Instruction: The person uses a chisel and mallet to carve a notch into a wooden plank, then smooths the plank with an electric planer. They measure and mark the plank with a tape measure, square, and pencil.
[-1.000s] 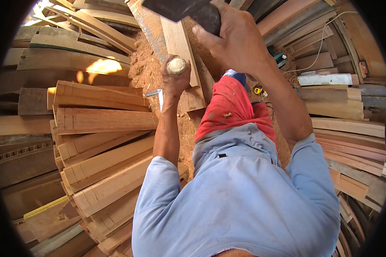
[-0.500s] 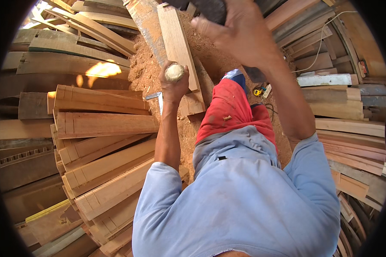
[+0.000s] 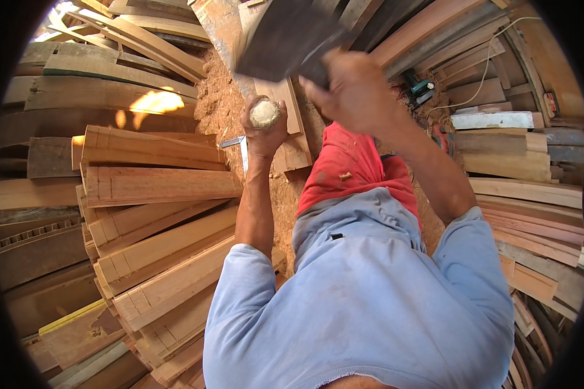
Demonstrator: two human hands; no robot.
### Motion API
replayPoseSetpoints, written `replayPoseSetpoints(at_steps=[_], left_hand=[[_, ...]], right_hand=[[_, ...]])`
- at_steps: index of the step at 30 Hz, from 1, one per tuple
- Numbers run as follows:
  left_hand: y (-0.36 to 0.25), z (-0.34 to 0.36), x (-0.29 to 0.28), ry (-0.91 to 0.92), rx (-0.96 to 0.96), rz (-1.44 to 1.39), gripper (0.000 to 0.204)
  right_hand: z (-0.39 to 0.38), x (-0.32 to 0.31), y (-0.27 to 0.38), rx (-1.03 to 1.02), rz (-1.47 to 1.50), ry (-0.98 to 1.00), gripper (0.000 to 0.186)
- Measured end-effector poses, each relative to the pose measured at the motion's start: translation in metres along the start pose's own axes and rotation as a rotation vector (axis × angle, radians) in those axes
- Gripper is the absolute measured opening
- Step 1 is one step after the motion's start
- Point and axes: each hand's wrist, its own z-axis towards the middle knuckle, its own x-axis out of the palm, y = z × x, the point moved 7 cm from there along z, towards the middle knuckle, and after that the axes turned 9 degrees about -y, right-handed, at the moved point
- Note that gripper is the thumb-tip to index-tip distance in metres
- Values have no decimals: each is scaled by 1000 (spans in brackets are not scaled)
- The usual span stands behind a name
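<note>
My left hand (image 3: 263, 133) grips an upright tool handle with a pale, round, battered end (image 3: 265, 113); the tool's lower part is hidden. It is over a long wooden board (image 3: 291, 117) beside a weathered plank (image 3: 220, 32). My right hand (image 3: 353, 91), blurred by motion, is wrapped on a dark, blocky mallet-like tool (image 3: 285, 39), which is raised just above and right of the handle's end. A metal square (image 3: 243, 146) lies in the sawdust left of my left hand.
Stacked cut boards (image 3: 162, 185) fill the left side, and more timber (image 3: 525, 194) lines the right. A teal power tool (image 3: 418, 87) lies among shavings at upper right, near a pale cord (image 3: 483, 71). My legs in red fabric (image 3: 347, 162) are below the board.
My right hand and the dark tool have swung down from near the top edge toward the handle's end. My left hand stays in nearly the same place.
</note>
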Motion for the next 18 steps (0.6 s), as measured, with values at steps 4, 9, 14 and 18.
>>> replayPoseSetpoints(at_steps=[4, 9, 14, 18], left_hand=[[-8, -7, -1, -118, 213, 25, 61], [-3, 3, 3, 70, -50, -9, 54], [-10, 16, 3, 30, -289, -184, 31], [-4, 12, 2, 84, -295, -162, 38]], right_hand=[[-14, 40, -16, -20, -131, 278, 33], [14, -23, 11, 73, 134, 9, 37], [22, -69, 25, 255, 396, -46, 35], [20, -74, 28, 127, 350, -79, 35]])
